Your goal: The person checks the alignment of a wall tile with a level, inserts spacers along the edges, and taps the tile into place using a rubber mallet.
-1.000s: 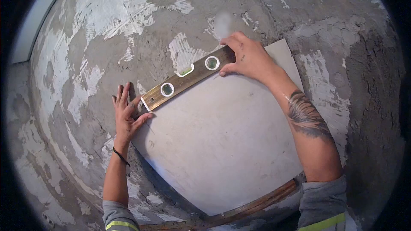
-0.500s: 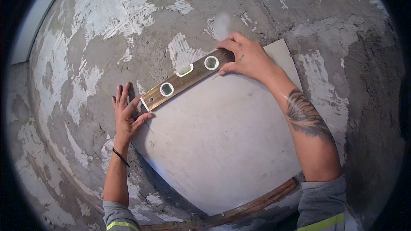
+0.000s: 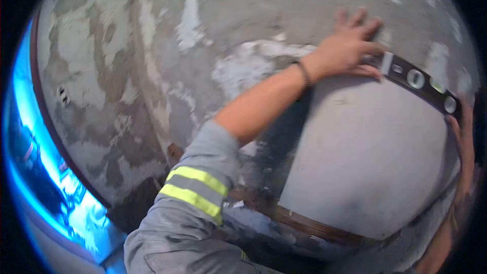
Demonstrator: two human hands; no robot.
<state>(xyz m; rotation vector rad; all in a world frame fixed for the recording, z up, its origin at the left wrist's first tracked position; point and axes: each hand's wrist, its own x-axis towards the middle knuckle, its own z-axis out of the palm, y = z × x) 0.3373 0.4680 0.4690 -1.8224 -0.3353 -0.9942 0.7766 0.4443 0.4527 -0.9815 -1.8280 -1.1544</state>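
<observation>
A spirit level (image 3: 429,89) with round vials lies along the top edge of a large pale tile (image 3: 375,147) set against the rough wall. My left hand (image 3: 350,48) has its fingers spread over the wall, its thumb and lower fingers beside the level's left end and the tile's top left corner. At the far right, slightly blurred, my right hand (image 3: 462,122) grips the other end of the level. Under the tile's lower edge runs a brown wooden strip (image 3: 319,227).
Bare grey wall (image 3: 284,10) with patches of old white adhesive surrounds the tile. On the left is a bright blue-lit opening (image 3: 76,198) with a dark frame, blurred objects inside. A dark gap shows along the tile's left side.
The view has swung left, so the tile, level and hands now appear farther right, and the opening has come into sight. Both hands are still at the level's ends.
</observation>
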